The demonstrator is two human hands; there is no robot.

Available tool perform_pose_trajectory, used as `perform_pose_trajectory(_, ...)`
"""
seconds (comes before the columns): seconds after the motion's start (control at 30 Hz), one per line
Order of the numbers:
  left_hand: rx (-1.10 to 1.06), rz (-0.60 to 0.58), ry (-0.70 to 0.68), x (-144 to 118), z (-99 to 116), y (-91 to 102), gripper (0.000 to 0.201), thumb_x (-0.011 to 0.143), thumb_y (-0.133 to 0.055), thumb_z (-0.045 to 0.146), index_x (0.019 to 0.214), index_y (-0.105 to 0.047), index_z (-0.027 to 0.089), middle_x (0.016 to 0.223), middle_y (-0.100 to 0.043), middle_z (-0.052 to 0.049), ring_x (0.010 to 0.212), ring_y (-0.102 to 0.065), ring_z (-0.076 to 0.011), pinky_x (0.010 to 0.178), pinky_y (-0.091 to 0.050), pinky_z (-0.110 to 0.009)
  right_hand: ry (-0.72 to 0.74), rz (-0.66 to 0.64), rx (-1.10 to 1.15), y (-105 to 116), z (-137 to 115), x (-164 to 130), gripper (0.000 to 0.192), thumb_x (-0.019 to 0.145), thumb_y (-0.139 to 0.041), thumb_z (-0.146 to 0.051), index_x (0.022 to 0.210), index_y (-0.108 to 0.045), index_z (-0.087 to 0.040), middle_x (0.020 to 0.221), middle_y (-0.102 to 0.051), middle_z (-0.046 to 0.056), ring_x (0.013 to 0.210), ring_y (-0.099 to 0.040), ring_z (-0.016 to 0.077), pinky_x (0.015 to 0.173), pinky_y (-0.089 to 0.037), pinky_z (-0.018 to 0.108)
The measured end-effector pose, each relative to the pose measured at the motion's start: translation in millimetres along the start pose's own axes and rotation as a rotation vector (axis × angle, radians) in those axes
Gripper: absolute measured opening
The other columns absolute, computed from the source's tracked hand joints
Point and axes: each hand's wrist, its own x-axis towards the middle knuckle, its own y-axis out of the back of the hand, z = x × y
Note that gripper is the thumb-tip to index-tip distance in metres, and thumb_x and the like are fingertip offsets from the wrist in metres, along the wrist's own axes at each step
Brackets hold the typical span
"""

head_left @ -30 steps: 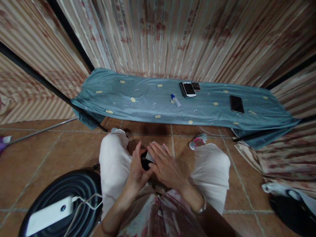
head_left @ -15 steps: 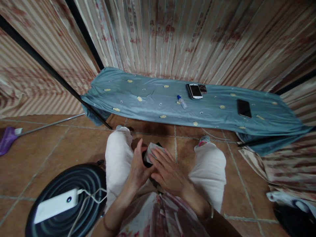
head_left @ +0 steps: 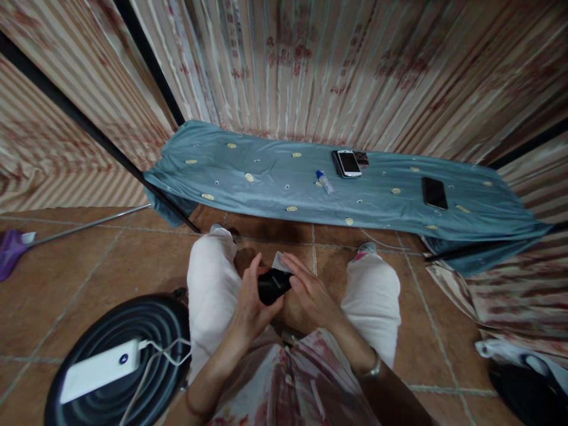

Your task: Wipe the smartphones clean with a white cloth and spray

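My left hand (head_left: pixel 252 302) grips a black phone (head_left: pixel 273 286) by its edges, thumb below and fingers above. Its glossy dark face is tilted toward me, above the floor between my knees. My right hand (head_left: pixel 314 292) holds a small light grey cloth (head_left: pixel 279 261) at the phone's far right edge. The fingers cover much of the cloth. On the bench cover ahead lie a small clear bottle with a blue cap (head_left: pixel 325 182), a white-framed phone (head_left: pixel 349 164) on top of a dark item, and another black phone (head_left: pixel 435 193) farther right.
A blue-green patterned cloth (head_left: pixel 266 192) covers the low bench ahead, with curtains (head_left: pixel 288 71) behind. At left, a white power bank (head_left: pixel 100 370) with a cable rests on a round black stool (head_left: pixel 164 319). Black poles (head_left: pixel 80 112) slant at left. A purple-headed tool (head_left: pixel 13 251) lies on the floor.
My right hand has slid with the cloth toward the phone's far right edge, uncovering its black face. My left hand keeps hold of the phone. The view has shifted slightly.
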Motion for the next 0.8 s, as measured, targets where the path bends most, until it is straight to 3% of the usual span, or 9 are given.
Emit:
perform_pose_trajectory(0.17,-0.143,0.011,0.106,2,13,3.2,0.081,0.07,-0.073,0.028,0.14,-0.034,0.017,0.109,-0.063,-0.01,0.103,-0.061,-0.0267,0.093,-0.047,-0.044,-0.171,0.148,0.546,-9,1,3,0.049,0.102,-0.028,-0.047,0.136,-0.054,-0.023,0.139,-0.058,0.008,0.13,-0.053,0.0229,0.106,-0.045,0.044)
perform_pose_trajectory(0.3,-0.397,0.005,0.288,3,18,3.0,0.068,0.071,-0.074,0.034,0.132,-0.047,0.02,0.108,-0.066,-0.007,0.101,-0.062,-0.0238,0.092,-0.046,-0.039,-0.239,0.179,0.732,-15,0,7,0.056,0.099,-0.025,-0.054,0.136,-0.054,-0.023,0.138,-0.059,0.006,0.128,-0.054,0.0234,0.103,-0.048,0.042)
perform_pose_trajectory(0.43,-0.78,-0.026,0.53,2,18,-2.1,0.051,0.07,-0.075,0.042,0.114,-0.062,0.019,0.105,-0.07,-0.007,0.101,-0.065,-0.0231,0.088,-0.048,-0.033,-0.264,0.182,0.809,-15,-3,13,0.059,0.098,-0.027,-0.053,0.136,-0.054,-0.016,0.135,-0.061,0.01,0.127,-0.055,0.0238,0.105,-0.046,0.042)
perform_pose_trajectory(0.57,-1.095,-0.005,0.759,3,21,-6.3,0.05,0.066,-0.077,0.049,0.101,-0.068,0.015,0.102,-0.073,-0.01,0.099,-0.067,-0.0266,0.082,-0.053,-0.035,-0.333,0.213,0.811,-16,-5,14,0.058,0.096,-0.032,-0.056,0.135,-0.055,-0.02,0.128,-0.065,0.009,0.106,-0.066,0.0244,0.08,-0.057,0.037)
perform_pose_trajectory(0.7,-1.256,-0.07,0.85,6,24,-4.4,0.046,0.076,-0.068,0.052,0.098,-0.07,0.012,0.09,-0.075,-0.012,0.098,-0.069,-0.0279,0.086,-0.054,-0.039,-0.34,0.226,0.874,-19,-4,12,0.052,0.094,-0.039,-0.057,0.127,-0.061,-0.023,0.109,-0.071,0.007,0.078,-0.066,0.0199,0.067,-0.056,0.033)
perform_pose_trajectory(0.8,-1.266,-0.108,0.915,5,27,-1.7,0.04,0.083,-0.063,0.048,0.1,-0.07,0.013,0.087,-0.075,-0.01,0.089,-0.071,-0.025,0.079,-0.057,-0.035,-0.306,0.273,0.813,-16,-2,13,0.051,0.093,-0.04,-0.059,0.119,-0.066,-0.023,0.101,-0.072,0.006,0.08,-0.067,0.0207,0.07,-0.055,0.034)
